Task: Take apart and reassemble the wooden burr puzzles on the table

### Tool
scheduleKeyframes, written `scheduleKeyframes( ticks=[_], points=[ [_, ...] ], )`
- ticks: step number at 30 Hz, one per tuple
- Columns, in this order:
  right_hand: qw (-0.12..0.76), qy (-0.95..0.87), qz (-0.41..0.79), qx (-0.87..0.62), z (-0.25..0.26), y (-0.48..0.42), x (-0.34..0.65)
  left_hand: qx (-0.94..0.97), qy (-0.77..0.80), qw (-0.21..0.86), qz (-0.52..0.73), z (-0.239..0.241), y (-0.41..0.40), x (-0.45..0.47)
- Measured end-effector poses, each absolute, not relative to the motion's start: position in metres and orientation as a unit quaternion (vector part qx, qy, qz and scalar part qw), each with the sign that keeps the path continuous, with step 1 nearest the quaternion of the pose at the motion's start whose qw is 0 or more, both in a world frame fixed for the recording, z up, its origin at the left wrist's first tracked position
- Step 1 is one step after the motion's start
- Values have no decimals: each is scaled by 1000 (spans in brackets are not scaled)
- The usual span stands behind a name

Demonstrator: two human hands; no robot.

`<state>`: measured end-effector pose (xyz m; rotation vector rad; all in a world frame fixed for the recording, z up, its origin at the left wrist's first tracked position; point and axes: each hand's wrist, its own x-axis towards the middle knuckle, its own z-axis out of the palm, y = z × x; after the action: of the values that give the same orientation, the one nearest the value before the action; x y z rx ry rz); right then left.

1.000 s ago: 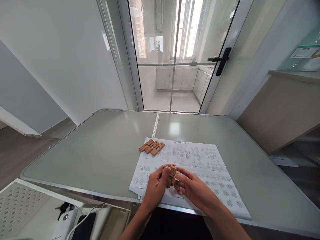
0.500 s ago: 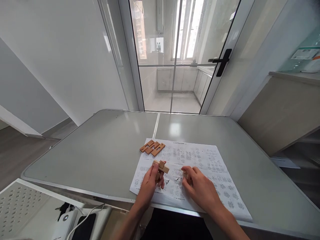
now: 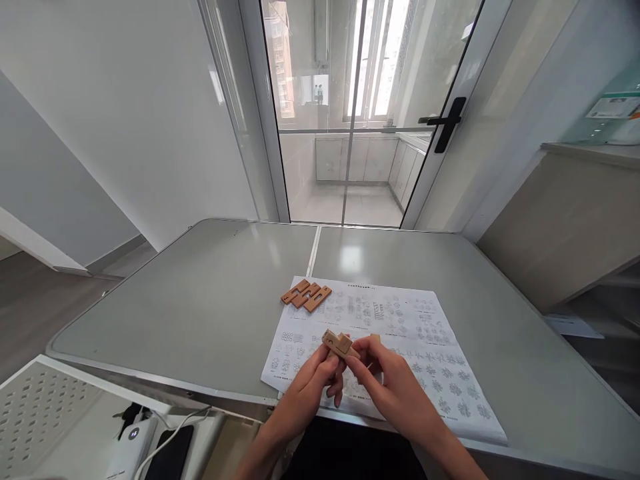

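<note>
Over white paper (image 3: 360,313), your left fingers (image 3: 326,367) are pinching a stepped tan wooden block (image 3: 339,343), likely for steadiness; right fingers (image 3: 367,377) are cupping another block (image 3: 375,338).

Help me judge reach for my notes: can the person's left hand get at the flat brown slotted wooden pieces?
Probably yes: nothing visible stands between the left hand and those pieces, though it holds a pale notched wooden block.
</note>
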<state>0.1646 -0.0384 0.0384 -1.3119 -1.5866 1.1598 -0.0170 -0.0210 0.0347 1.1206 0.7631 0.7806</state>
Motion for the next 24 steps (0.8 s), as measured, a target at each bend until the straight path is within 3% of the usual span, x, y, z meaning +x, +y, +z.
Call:
scheduleKeyframes(
  ticks=[15,24],
  points=[
    [389,-514,608,-464,31,-40,177,686,392,543,284,42,-25,-20],
    [359,-382,780,-341,36,-42,192,711,365,541,262,44,-24,-20]
  ],
)
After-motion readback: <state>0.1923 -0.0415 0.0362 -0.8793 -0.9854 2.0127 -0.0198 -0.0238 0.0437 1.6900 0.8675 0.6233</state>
